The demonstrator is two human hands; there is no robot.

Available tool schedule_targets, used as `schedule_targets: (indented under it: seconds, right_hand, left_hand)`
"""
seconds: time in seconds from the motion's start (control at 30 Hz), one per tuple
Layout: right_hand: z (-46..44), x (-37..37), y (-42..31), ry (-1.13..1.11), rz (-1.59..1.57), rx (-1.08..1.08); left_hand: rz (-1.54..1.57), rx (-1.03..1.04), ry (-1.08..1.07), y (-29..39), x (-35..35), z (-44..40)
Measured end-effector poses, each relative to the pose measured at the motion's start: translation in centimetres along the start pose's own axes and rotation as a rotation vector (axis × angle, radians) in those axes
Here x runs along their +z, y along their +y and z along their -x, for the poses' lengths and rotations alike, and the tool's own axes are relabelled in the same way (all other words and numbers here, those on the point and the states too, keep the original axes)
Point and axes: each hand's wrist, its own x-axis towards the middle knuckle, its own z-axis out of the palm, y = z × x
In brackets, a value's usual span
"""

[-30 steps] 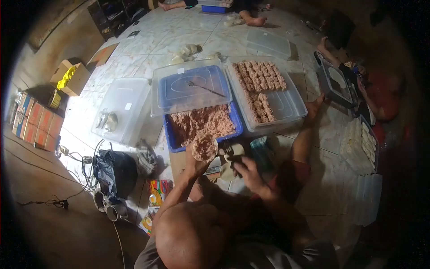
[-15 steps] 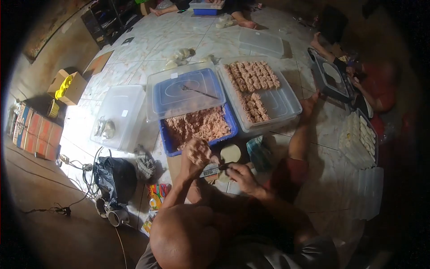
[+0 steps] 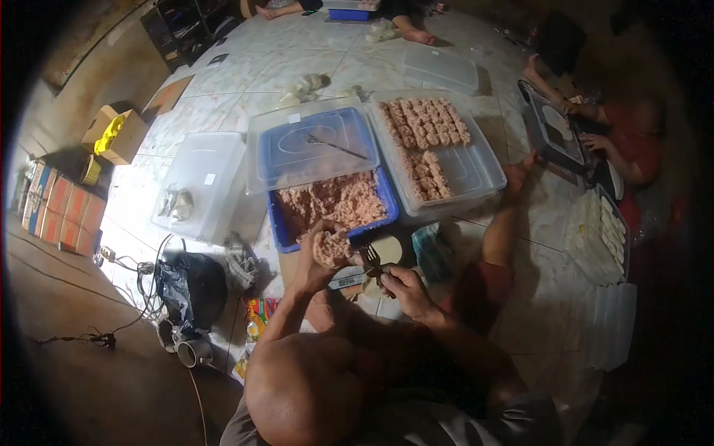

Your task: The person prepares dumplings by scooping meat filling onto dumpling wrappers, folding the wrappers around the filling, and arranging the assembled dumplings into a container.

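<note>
Left hand (image 3: 307, 262) cupped, fingers curled about a pinkish lump (image 3: 332, 250) at the near edge of the blue tub (image 3: 392, 214); a portion is out of the tub and in the palm, by the look of it (the same coarse texture as the mixture (image 3: 327, 202) inside). Right hand (image 3: 407, 293) closed, thumb and fingers pinching a dark fork (image 3: 371, 256), tines up, near the lump; whether they touch, I cannot tell. A pale round disc (image 3: 387, 249) lies just beside the tines, a greenish bundle (image 3: 432, 251) to its right. Beyond, a clear lid (image 3: 256, 152) overlaps the tub's far part, with a second fork (image 3: 336, 146) on top. The clear box (image 3: 487, 195) alongside is part-filled with lumps in rows. Off right, a co-worker's hands at a dark-rimmed box (image 3: 559, 154).
</note>
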Motion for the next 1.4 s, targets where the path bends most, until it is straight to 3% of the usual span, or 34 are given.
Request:
schedule_targets:
  seconds: [0.03, 0.1, 0.17, 0.23, 0.27, 0.3, 0.37, 0.4, 0.47, 0.57, 0.6, 0.63, 0.7, 0.77, 0.8, 0.83, 0.93, 1.0, 1.07, 1.13, 1.27, 1.3, 1.37, 1.4]
  right_hand:
    - [0.0, 0.3, 0.1, 0.004, -0.049, 0.008]
    - [-0.8, 1.6, 0.3, 0.063, 0.172, -0.298]
    - [-1.8, 1.1, -1.2, 0.104, 0.522, -0.528]
    - [-0.9, -0.2, -0.7, 0.167, 0.584, -0.26]
    - [-0.9, -0.6, 1.0, 0.213, 0.404, -0.292]
    - [-0.6, -0.7, 1.0, 0.233, 0.326, -0.313]
    - [0.7, -1.5, 0.5, 0.062, 0.18, -0.091]
    - [1.0, -1.3, 0.6, 0.063, 0.18, -0.091]
    - [1.4, -0.5, 0.8, 0.012, 0.055, -0.038]
    - [0.5, 1.0, 0.7, 0.001, 0.113, -0.157]
    - [-0.3, 2.0, 0.7, 0.094, 0.328, -0.366]
    - [-1.5, 2.9, 1.7, 0.174, 0.34, -0.57]
    - [-1.5, 2.9, 1.8, 0.278, 0.584, -0.552]
    - [-0.9, 2.0, 0.8, 0.228, 0.515, -0.473]
    - [-0.2, 1.2, 0.4, 0.18, 0.448, -0.391]
    - [0.8, 0.6, -0.2, 0.135, 0.373, -0.086]
    - [1.5, 1.1, -0.2, 0.175, 0.239, -0.186]
    - [1.1, 2.3, 0.2, 0.202, 0.212, -0.327]
    - [-0.8, 2.7, 1.0, 0.217, 0.501, -0.491]
    - [-1.5, 3.3, 1.0, 0.32, 0.761, -0.487]
    - [-0.1, 1.8, -5.5, 0.362, 0.671, -0.505]
    - [0.6, 1.5, -5.7, 0.363, 0.569, -0.328]
    - [1.1, 1.0, -7.9, 0.286, 0.815, -0.418]
    - [1.1, 1.0, -7.8, 0.288, 0.82, -0.416]
  left_hand:
    - [-0.003, -0.001, 0.006, -1.3, 0.1, 0.0]
    - [-0.204, 0.18, -0.186, -3.6, 0.8, -0.1]
    - [-0.099, 0.16, -0.184, -4.7, 1.2, 0.0]
    - [0.141, -0.077, -0.024, -3.1, 1.0, -0.1]
    - [0.202, -0.145, 0.019, -1.0, 1.0, -0.1]
    - [0.203, -0.152, 0.023, -0.7, 0.7, 0.0]
    - [0.006, -0.016, 0.089, -0.4, -0.1, 0.2]
    - [0.026, -0.095, 0.096, 0.5, -0.1, 0.3]
    - [-0.015, -0.048, 0.064, 0.7, -0.4, 0.1]
    - [-0.099, 0.07, -0.03, -0.5, 0.2, 0.2]
    - [-0.142, 0.14, -0.093, -1.3, 0.8, 0.2]
    - [-0.151, 0.156, -0.098, -1.8, 1.6, 0.2]
    - [0.038, 0.071, 0.08, -2.4, 2.4, 0.0]
    - [0.044, 0.047, 0.053, -1.5, 1.1, 0.0]
    - [0.054, 0.02, 0.023, -0.2, 0.5, 0.2]
    - [0.278, 0.078, 0.04, 0.8, 0.2, 0.5]
    - [0.494, -0.1, 0.101, 0.5, -0.7, 0.6]
    - [0.06, 0.155, 0.008, -0.2, -0.1, 0.1]
    - [-0.041, 0.094, -0.018, -1.0, 1.6, -0.1]
    - [-0.16, 0.004, 0.016, -0.8, 2.1, -0.5]
    - [-0.131, 0.092, 0.1, 0.4, -0.1, -0.6]
    - [-0.128, 0.072, 0.101, -0.1, -0.3, -0.3]
    - [-0.192, -0.007, 0.021, -2.0, -0.7, -0.7]
    - [0.03, -0.12, 0.053, -2.3, -0.3, -1.0]
